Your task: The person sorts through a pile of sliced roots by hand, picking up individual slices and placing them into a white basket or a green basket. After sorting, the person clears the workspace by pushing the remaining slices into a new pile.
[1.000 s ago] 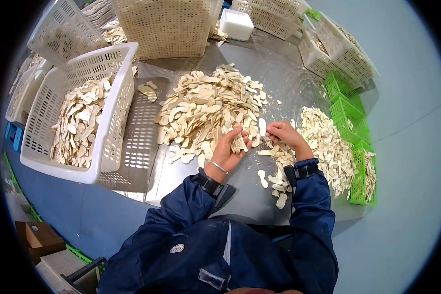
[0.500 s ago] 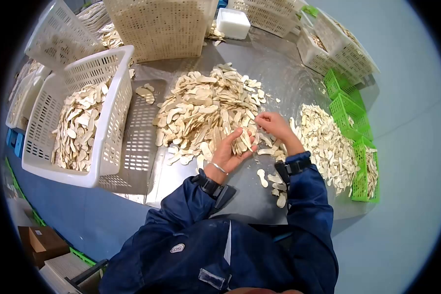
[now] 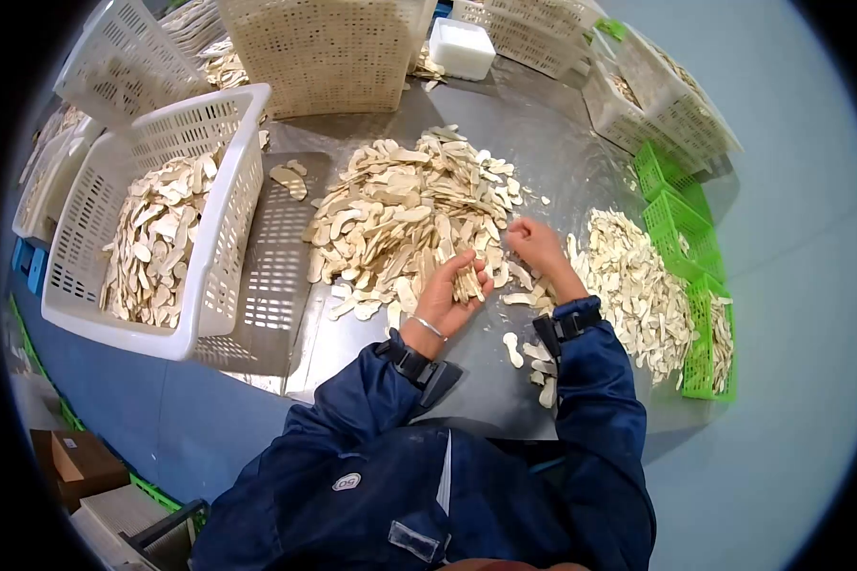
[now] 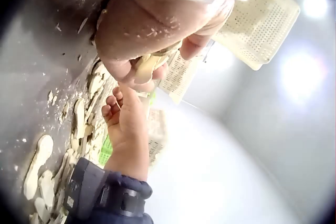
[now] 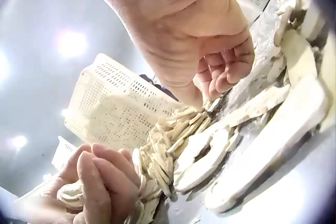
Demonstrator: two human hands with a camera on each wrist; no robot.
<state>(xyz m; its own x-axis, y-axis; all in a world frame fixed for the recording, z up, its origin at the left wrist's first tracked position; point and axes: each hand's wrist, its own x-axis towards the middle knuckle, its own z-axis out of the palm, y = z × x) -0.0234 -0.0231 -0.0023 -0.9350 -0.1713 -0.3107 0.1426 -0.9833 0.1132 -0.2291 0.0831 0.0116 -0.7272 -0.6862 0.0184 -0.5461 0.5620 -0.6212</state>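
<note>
My left hand [image 3: 445, 297] grips a small stack of pale dried slices [image 3: 468, 283], long with rounded ends, like sliced mushroom. In the left wrist view, the ends of the held slices [image 4: 148, 68] poke out between thumb and fingers. To its right and slightly farther off is my right hand [image 3: 539, 246], fingers curled, at the right edge of a large heap of slices [image 3: 400, 205]. The right wrist view shows the curled fingers [image 5: 223, 69] above other slices; I cannot tell whether the fingertips pinch one.
A white basket [image 3: 249, 181] of slices stands at left. Right of my right hand lies a paler heap of smaller pieces [image 3: 638, 295], bordered by green baskets [image 3: 705, 343]. Loose slices [image 3: 512, 349] lie near the front edge. A tall cream crate [image 3: 319, 57] and white tub [image 3: 462, 48] stand behind.
My right hand held up a pale slice a second ago; that slice no longer shows there. The hand has shifted left and away, toward the large heap. My left hand stays nearly in place.
</note>
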